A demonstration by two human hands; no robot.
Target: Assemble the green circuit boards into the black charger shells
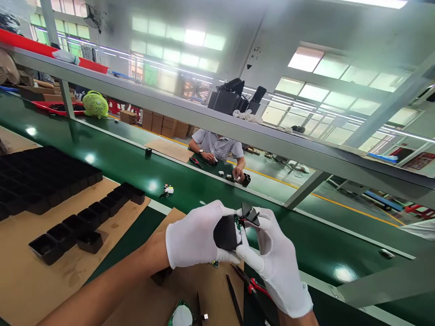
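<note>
Both my hands wear white gloves and meet over the near edge of the green conveyor belt (pixel 142 167). My left hand (pixel 197 235) is closed around a small black box-shaped casing (pixel 227 233). My right hand (pixel 272 258) pinches a thin black lid piece (pixel 250 213) at the casing's top, where a bit of green circuit board and red wire (pixel 239 221) shows. Under my hands lie red-handled cutters (pixel 256 286) and black tweezers (pixel 234 296) on brown cardboard (pixel 204 285).
Rows of empty black casings (pixel 88 217) lie on cardboard at the left, with a larger stack (pixel 41 176) behind. A small component (pixel 168 190) lies on the belt. Across the belt a person in a grey shirt (pixel 219 147) works. A metal shelf rail (pixel 238 127) crosses overhead.
</note>
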